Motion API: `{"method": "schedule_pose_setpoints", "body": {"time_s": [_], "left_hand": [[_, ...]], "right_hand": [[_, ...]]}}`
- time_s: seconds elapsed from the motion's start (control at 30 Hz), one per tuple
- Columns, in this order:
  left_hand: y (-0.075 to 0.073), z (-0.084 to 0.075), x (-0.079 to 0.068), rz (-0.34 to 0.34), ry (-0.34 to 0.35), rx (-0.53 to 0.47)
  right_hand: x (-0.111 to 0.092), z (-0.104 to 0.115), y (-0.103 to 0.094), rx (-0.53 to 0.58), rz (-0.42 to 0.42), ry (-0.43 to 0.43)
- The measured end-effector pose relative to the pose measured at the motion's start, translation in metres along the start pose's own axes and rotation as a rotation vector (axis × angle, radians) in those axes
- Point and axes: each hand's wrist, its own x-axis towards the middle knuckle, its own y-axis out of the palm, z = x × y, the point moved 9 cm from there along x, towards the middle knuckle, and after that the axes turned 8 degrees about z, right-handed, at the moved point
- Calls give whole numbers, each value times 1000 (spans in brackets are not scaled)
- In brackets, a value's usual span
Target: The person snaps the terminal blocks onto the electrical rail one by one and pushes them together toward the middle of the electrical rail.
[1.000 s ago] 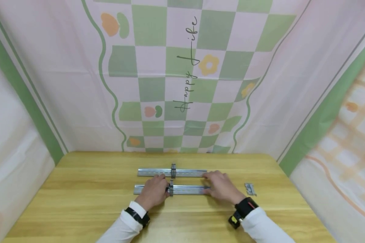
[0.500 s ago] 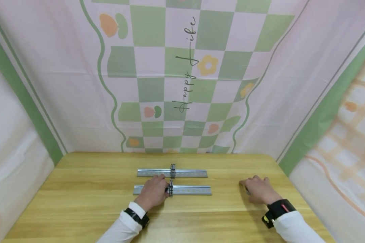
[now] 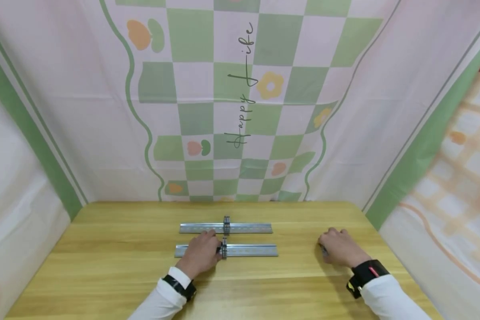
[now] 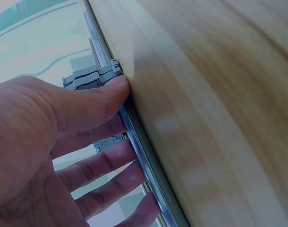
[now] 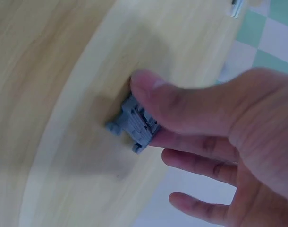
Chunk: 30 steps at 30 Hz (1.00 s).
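Observation:
Two slotted metal DIN rails lie parallel on the wooden table: a near rail [image 3: 252, 250] and a far rail [image 3: 250, 228]. Grey terminal blocks [image 3: 224, 248] stand upright across the middle of the near rail. My left hand [image 3: 202, 253] holds them from the left; in the left wrist view its thumb presses on the grey blocks [image 4: 89, 77], with the other fingers at the rail. Off to the right, my right hand [image 3: 340, 248] pinches a loose grey terminal block [image 5: 137, 123] between thumb and index finger, low over the tabletop. The hand covers part of that block.
More grey terminal blocks [image 3: 226, 225] sit mid-length on the far rail, just behind the left hand. A patterned cloth [image 3: 240, 111] hangs along the table's back edge, and further cloths hang at both sides. The wooden table [image 3: 264, 293] extends in front of the rails.
My right hand has left the near rail's right end, moved right and taken hold of the loose terminal block. The left hand has stayed at the near rail.

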Motion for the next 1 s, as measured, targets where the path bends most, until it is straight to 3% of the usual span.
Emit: {"method": "schedule_pose_setpoints", "body": {"time_s": [0.13, 0.33, 0.5, 0.7, 0.87, 1.0], "left_hand": [[-1, 0, -1, 2, -2, -7], [-3, -1, -2, 4, -4, -21], [-4, -1, -2, 0, -3, -26], [-2, 0, -1, 0, -4, -28], [-1, 1, 0, 7, -10, -32], [0, 1, 0, 14, -10, -37]], "right_hand": [[7, 18, -9, 29, 1, -23], [29, 56, -25, 168, -28, -52], [45, 90, -35, 281, -72, -137], [63, 128, -35, 560, -101, -265], [80, 151, -27, 834, -87, -302], [91, 161, -19, 950, -80, -304]]}}
